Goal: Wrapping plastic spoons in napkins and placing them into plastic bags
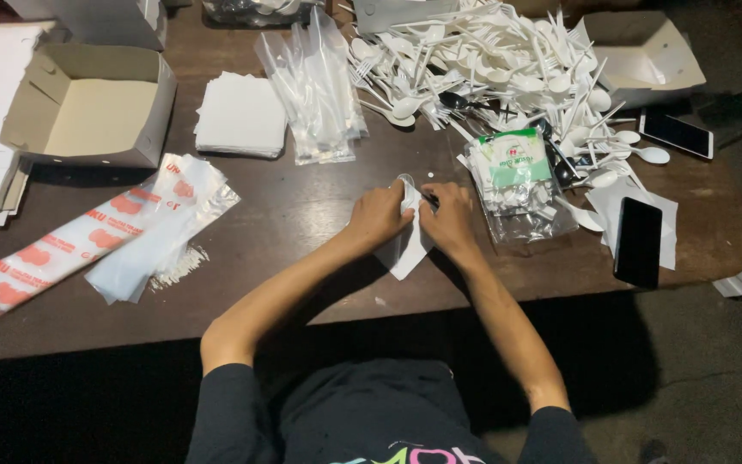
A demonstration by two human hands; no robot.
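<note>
Both the left hand and the right hand have a closed grip on a thin white napkin with a white plastic spoon, lying on the dark counter.

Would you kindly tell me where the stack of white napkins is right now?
In the head view, the stack of white napkins lies upper left on the table, between the open cardboard box and the packed cutlery sleeves.

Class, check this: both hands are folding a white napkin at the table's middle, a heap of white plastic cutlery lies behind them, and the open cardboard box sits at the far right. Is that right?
Not quite. The head view shows the open cardboard box at the far left, not the right. The left hand and right hand do hold the white napkin, with the cutlery heap behind.
</note>
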